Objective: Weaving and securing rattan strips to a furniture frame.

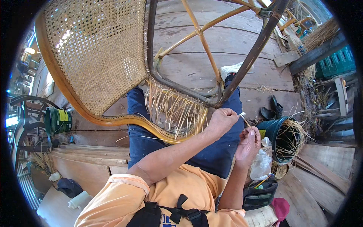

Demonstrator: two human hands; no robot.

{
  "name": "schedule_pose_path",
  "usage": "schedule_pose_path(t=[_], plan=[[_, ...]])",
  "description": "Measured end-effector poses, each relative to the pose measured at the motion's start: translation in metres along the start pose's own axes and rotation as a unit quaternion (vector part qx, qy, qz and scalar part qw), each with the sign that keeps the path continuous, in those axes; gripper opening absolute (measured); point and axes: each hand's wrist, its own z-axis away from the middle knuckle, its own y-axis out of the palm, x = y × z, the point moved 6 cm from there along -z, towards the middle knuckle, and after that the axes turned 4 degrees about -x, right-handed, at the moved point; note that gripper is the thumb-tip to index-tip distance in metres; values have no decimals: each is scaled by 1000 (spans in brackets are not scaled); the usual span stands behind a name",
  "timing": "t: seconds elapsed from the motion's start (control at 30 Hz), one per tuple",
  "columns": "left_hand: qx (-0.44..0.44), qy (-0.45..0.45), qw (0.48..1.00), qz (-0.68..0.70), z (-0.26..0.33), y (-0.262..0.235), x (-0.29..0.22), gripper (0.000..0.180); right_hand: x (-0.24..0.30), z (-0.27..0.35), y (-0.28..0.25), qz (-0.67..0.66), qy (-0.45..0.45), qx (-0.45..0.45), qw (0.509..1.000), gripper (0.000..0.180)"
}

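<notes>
My left hand (224,122) is raised over my right thigh, its fingers pinched near the white end of a thin pale stick (247,123). What lies inside that pinch is hidden. Between the thumb and fingers of my right hand (247,145) is the stick's lower end. Across my lap rests a curved wooden chair frame (85,116), with a woven cane panel (100,49) at the upper left. Loose cane strands (170,104) hang in a row over the frame's unfinished section, below and left of my left hand.
A dark green bucket (269,130) holding cane strands stands at the right, with a plastic bag (261,166) and black pouch (260,193) nearby. Dark sandals (273,108) lie beyond it. Another green bucket (58,121) stands left. Dark poles (254,49) rise ahead; planks (89,157) lie left.
</notes>
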Motion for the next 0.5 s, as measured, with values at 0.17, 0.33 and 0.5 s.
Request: schedule_pose_path(t=[0.17, 0.33, 0.5], plan=[[-12, 70, 994, -83, -3, -17, -1, 15, 3, -11, -17, 24, 10, -20, 999, 14], [-107, 146, 942, -283, 24, -173, -121, 35, 104, -50, -128, 380, -136, -230, 886, 15], [-407, 369, 645, -531, 169, -330, -341, 28, 79, -92, -210, 577, -184, -161, 779, 21]])
